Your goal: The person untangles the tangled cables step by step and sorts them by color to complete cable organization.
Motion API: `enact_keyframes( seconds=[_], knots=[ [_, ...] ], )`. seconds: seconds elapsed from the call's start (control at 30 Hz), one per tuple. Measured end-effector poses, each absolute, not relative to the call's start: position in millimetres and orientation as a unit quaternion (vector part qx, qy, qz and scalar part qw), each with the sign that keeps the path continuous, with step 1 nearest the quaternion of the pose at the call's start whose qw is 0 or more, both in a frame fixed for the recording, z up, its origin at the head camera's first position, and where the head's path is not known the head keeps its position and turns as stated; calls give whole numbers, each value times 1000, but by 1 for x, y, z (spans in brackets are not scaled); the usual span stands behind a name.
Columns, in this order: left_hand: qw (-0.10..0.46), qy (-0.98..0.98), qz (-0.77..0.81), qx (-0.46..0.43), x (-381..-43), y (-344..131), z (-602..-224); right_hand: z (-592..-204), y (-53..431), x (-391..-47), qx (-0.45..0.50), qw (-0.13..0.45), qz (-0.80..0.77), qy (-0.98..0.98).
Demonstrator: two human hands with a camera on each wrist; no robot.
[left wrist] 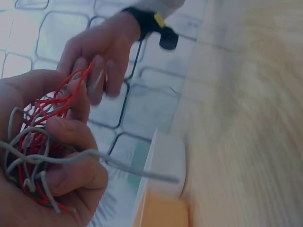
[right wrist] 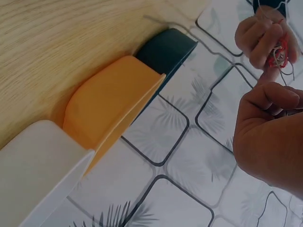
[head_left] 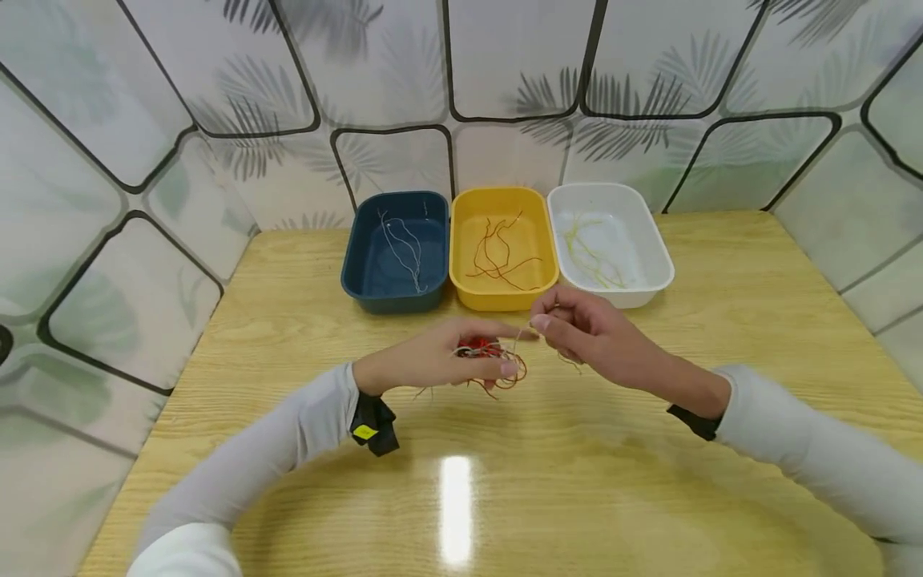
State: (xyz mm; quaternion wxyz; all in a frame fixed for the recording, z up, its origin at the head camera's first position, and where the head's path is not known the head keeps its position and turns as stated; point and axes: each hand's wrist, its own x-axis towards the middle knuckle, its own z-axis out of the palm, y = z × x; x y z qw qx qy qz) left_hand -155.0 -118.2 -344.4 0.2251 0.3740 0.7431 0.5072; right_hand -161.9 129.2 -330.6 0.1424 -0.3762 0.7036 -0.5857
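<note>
One wire tangle [head_left: 497,353] gripped by left hand [head_left: 443,354]; right hand [head_left: 594,335] pinches strand [head_left: 519,335]; grey end [left wrist: 142,172] (left wrist view clear, head unclear) points frame-right, long axis near-level.

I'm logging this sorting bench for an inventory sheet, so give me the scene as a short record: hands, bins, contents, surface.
Left hand: left hand holds a tangled bundle of red and greyish strands
Right hand: right hand seems to pinch a thin pale strand by the bundle
Left bin: blue bin, pale strands
Middle bin: yellow bin, reddish strands
Right bin: white bin, yellow strands
Surface: wood-grain table
Strand counts: too fine to tell
</note>
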Motion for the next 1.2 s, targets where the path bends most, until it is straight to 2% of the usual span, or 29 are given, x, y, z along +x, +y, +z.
enact_keyframes(
  seconds=[0.13, 0.27, 0.5, 0.67, 0.87, 1.2],
  knots=[
    [234, 745, 497, 379, -152, -114, -347, -333, 128, -160, -379, 135, -562, 723],
    [220, 761, 507, 341, -154, -125, -346, -330, 134, -160, -379, 119, -512, 761],
    [206, 782, 488, 327, -157, -135, -342, -329, 150, -169, -413, 58, -301, 858],
    [188, 803, 478, 302, -155, -142, -343, -328, 174, -181, -440, 43, -197, 875],
    [179, 821, 471, 267, -156, -150, -346, -333, 207, -196, -414, 34, -175, 893],
    [174, 821, 450, 305, -159, -156, -352, -335, 231, -211, -381, 87, -296, 872]
  ],
)
